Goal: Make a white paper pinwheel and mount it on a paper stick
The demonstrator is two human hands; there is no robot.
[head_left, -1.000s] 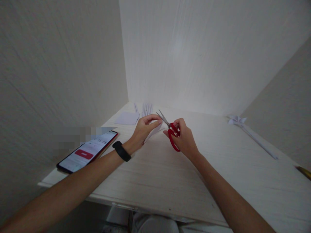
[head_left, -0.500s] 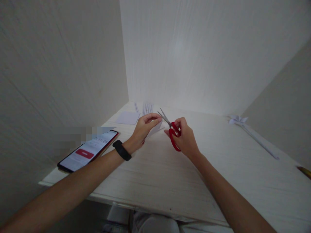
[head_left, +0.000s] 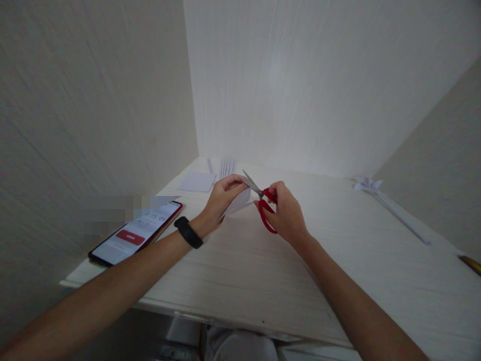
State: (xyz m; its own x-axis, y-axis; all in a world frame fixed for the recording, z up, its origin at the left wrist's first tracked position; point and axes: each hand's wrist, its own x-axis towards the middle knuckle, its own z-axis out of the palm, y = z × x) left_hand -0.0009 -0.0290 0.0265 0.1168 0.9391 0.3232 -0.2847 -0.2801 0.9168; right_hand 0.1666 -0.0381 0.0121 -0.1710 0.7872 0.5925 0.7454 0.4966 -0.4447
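The paper point(head_left: 238, 201) pinched in your left hand point(head_left: 221, 200) is light, thin and floppy, so hold it close to the cut line, while your right hand point(head_left: 284, 214) grips the red scissors point(head_left: 261, 203), whose blades meet its edge between your hands above the bench point(head_left: 263, 271).

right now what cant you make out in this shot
Head view only:
- Paper piece: its shape and any cut line, hidden by the left hand and too small.
- Scissors: finger loops mostly covered by the right hand.
- Phone: screen text too small; a patch beside it is blurred.
- Yellowish object: cut off by the right edge.
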